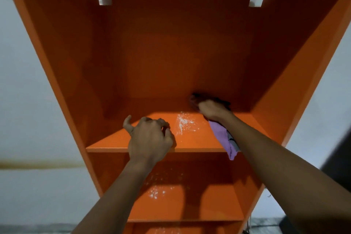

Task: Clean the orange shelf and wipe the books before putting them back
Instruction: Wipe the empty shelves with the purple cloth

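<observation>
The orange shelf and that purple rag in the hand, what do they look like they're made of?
The orange shelf looks like laminated or painted board with a smooth semi-gloss finish: it reflects light in a bright patch, and its edges are thin, flat and square. Wood or particle board underneath cannot be told. The purple rag looks like soft woven or knit cloth, matte; it bunches in the right hand and hangs limp over the shelf edge.

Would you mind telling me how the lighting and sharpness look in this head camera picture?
Head view: light falls on the front of the shelf board, where whitish specks glint; the back of the orange shelf lies in deep shadow; the right hand and its cloth are motion-blurred; the left hand is sharper; wide-angle distortion splays the shelf sides.
</observation>
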The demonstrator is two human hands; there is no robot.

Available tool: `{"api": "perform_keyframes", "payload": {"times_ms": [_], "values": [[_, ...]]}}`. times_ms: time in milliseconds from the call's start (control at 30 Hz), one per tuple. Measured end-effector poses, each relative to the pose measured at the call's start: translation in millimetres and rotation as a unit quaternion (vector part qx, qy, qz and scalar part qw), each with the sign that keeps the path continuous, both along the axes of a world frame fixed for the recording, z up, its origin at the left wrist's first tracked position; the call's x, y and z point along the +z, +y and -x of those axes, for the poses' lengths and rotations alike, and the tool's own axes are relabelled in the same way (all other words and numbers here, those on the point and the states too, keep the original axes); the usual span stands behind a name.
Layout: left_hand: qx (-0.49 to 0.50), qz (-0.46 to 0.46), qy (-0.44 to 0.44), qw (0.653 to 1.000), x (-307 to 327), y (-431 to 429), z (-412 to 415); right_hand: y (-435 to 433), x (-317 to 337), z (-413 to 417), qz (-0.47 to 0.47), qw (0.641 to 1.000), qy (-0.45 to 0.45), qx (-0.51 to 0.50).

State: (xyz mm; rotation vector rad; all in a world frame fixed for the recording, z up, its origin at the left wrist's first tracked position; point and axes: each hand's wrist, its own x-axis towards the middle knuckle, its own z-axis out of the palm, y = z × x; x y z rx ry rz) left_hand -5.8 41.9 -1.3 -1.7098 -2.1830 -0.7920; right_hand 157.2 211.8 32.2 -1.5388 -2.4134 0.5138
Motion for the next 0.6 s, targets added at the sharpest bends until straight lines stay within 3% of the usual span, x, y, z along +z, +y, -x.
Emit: {"api": "perform_keyframes", "payload": {"times_ms": [200,300,433,600], "values": [[0.007,-0.081,-0.023,0.996,-4,-1,2,-42,3,43,0.038,0.990,0.061,0.122],[-0.011,-0.159,-0.076,0.984,-6,-2,4,-60,1,43,0.073,0.976,0.130,0.160],[-0.020,-0.257,-0.195,0.946,-3,-13,9,-86,-6,35,0.074,0.968,0.147,0.189],[0.069,-0.255,-0.188,0.946,-18,-44,16,-124,-8,16,0.052,0.958,0.186,0.210]]}}
